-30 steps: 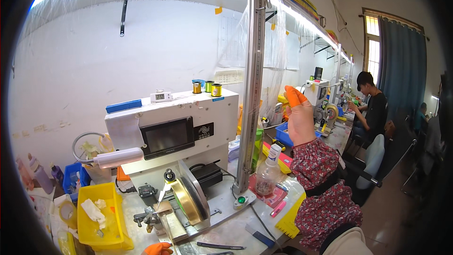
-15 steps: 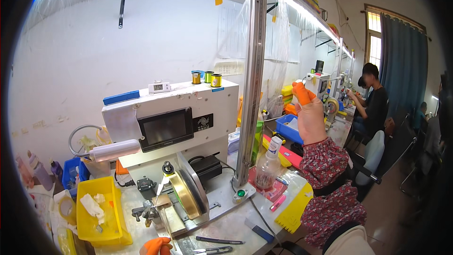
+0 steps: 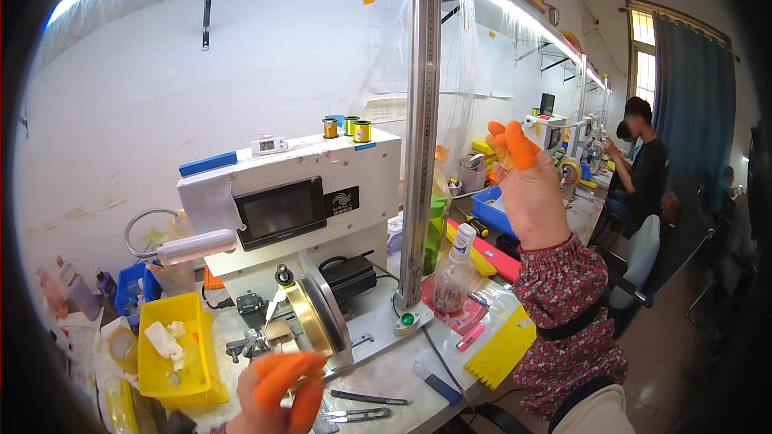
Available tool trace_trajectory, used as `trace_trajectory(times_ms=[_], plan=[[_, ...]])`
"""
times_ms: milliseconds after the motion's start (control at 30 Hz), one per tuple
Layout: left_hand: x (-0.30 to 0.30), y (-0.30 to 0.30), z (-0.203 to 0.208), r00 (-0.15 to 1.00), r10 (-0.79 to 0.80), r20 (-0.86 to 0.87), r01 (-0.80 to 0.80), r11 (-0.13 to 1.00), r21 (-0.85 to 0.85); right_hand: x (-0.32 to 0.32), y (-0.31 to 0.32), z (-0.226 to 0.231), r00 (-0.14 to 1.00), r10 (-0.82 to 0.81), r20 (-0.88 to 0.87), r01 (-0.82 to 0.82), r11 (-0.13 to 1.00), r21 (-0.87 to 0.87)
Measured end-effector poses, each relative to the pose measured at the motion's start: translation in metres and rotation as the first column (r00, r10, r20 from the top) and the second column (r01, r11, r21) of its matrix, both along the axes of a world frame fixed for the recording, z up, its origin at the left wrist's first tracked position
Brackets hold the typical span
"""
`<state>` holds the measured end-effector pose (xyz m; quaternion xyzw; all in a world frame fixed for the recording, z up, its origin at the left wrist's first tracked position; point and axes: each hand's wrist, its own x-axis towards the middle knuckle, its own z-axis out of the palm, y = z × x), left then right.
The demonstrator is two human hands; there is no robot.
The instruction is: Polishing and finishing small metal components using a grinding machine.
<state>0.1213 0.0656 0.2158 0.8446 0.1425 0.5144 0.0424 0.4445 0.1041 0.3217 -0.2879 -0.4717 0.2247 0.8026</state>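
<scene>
My right hand [image 3: 527,193] is raised at the right, beside a bundle of thin clear strands [image 3: 465,72] hanging from above. Orange covers sit on its fingers, which are bent together. My left hand [image 3: 277,394], also with orange finger covers, is low in front of the white machine [image 3: 366,173]. Its fingers are closed toward the thumb. Whatever either hand holds is too fine or hidden to make out. Behind the left hand stand a gold-rimmed wheel [image 3: 315,317] and a small metal clamp [image 3: 245,345]. Thread snips [image 3: 358,415] and dark tweezers [image 3: 370,397] lie beside it.
A yellow bin [image 3: 181,382] with crumpled white paper stands at the left. A metal post [image 3: 420,137] rises between the machine and a clear pump bottle [image 3: 452,277]. A yellow sheet [image 3: 503,347] lies near the table edge. Another person [image 3: 643,165] sits farther along the bench.
My left hand has risen from the lower edge and moved slightly right, now covering part of the clamp area. My right hand has shifted slightly, with more of its fingers showing. The view has turned a little.
</scene>
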Motion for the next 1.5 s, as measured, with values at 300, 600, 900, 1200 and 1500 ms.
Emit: trace_trajectory(times_ms=[300,600,900,1200,1500], plan=[[0.133,0.057,0.08,0.985,-0.135,0.107,0.156,0.962,-0.225,-0.014,-0.006,0.005,0.984,0.171,0.044,-0.17,0.985,-0.015],[0.173,0.07,0.084,0.89,-0.344,0.3,0.456,0.657,-0.6,-0.018,-0.011,0.009,0.972,0.228,0.064,-0.229,0.974,0.002],[0.174,0.061,0.098,0.852,-0.403,0.335,0.523,0.625,-0.58,-0.021,-0.01,0.011,0.985,0.143,0.099,-0.138,0.989,-0.06],[0.167,0.056,0.104,0.877,-0.364,0.315,0.481,0.636,-0.603,-0.021,-0.015,0.013,0.979,0.157,0.131,-0.163,0.986,0.037],[0.178,0.057,0.101,0.916,-0.316,0.245,0.4,0.755,-0.52,-0.023,-0.02,0.016,0.981,0.178,0.082,-0.181,0.983,0.034]])
